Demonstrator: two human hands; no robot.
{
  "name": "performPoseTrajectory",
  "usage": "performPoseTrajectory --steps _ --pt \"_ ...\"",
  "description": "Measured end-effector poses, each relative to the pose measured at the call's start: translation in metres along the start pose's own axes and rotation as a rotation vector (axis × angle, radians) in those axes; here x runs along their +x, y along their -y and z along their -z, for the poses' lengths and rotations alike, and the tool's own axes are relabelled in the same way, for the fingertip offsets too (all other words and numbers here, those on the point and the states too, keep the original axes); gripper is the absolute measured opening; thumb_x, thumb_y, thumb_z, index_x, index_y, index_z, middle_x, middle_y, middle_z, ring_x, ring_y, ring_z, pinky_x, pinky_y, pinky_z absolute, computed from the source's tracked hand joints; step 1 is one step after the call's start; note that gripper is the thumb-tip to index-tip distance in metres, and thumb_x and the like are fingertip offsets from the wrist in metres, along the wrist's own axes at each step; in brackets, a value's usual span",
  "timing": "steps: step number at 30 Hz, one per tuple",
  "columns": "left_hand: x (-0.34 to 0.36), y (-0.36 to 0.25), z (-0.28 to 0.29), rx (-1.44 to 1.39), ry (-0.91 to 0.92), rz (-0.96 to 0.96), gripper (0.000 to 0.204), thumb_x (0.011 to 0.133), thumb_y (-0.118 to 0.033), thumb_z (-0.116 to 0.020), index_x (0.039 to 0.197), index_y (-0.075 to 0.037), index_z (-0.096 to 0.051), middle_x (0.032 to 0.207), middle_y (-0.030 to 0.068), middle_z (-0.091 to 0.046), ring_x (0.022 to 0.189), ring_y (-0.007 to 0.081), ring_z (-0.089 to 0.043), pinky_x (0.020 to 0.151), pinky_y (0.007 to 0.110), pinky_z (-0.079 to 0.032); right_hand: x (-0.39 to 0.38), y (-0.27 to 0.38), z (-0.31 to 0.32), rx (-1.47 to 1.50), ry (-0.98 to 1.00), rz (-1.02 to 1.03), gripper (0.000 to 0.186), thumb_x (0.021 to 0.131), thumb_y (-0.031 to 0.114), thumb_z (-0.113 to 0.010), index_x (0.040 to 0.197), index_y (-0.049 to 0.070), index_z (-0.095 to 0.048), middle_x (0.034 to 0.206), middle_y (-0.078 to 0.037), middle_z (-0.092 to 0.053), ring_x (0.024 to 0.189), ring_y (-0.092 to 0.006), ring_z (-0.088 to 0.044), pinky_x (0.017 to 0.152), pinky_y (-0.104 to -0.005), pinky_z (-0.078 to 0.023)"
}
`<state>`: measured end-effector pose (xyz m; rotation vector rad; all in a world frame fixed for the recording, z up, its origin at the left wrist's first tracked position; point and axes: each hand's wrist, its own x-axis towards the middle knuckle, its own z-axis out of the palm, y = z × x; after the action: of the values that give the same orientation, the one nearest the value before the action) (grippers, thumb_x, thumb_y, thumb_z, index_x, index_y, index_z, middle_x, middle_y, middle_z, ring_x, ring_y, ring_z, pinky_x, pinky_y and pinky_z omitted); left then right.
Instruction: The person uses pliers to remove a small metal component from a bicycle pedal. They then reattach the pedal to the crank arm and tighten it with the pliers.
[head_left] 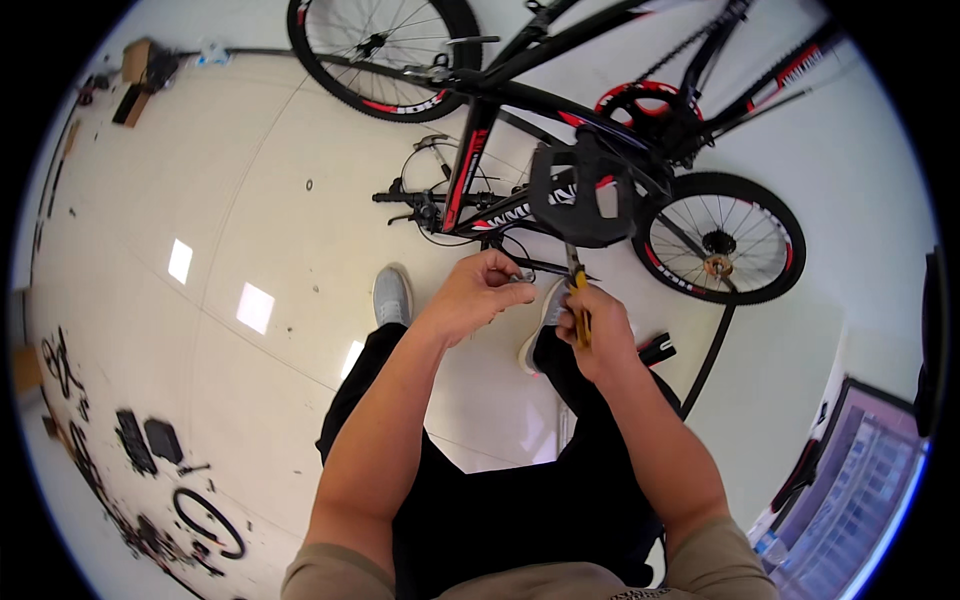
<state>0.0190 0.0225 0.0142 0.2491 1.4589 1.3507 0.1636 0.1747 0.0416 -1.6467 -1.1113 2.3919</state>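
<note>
Thumb and fingers of my left hand (468,298) are pinched around a small silvery metal part (524,277); its exact kind is too small to make out. To the right, my right hand (606,335) is closed on yellow-handled pliers (581,308), whose metal jaws point up and away from me. Just beyond both hands is a black bicycle frame (470,165) with red and white markings. Its black pedal (583,195) hangs close above the plier tips. Handlebars (415,205) with looping cables lie low, beyond my left hand.
Spoked wheels stand at the far left (385,55) and right (720,240). My grey shoes (392,295) are under my hands. At the left, an open black case (135,442) and scattered tools lie on the pale tiled floor (240,380). A cardboard box (138,62) sits far left.
</note>
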Motion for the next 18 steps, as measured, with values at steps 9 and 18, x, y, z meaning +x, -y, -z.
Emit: performPoseTrajectory --steps 9,18 --pt "0.001 -0.002 0.019 -0.042 -0.106 -0.005 0.013 0.095 -0.012 -0.065 0.105 -0.005 -0.063 0.090 0.0014 -0.067 0.081 0.0096 -0.059 0.075 0.025 -0.045 0.068 -0.009 -0.028 0.147 0.109 -0.046 0.022 0.084 0.006 -0.064 0.103 -0.004 -0.056 0.085 -0.011 -0.062 0.069 -0.0213 -0.062 0.061 -0.0352 -0.053" --pt "0.006 0.002 0.024 -0.278 -0.256 -0.122 0.024 0.099 -0.023 -0.058 0.091 -0.003 -0.066 0.083 0.0035 -0.066 0.067 0.0120 -0.060 0.063 0.026 -0.049 0.041 0.012 -0.057 -0.078 0.177 -0.071 0.026 0.083 0.009 -0.070 0.104 0.002 -0.055 0.082 -0.006 -0.059 0.067 -0.0142 -0.058 0.058 -0.0305 -0.049"
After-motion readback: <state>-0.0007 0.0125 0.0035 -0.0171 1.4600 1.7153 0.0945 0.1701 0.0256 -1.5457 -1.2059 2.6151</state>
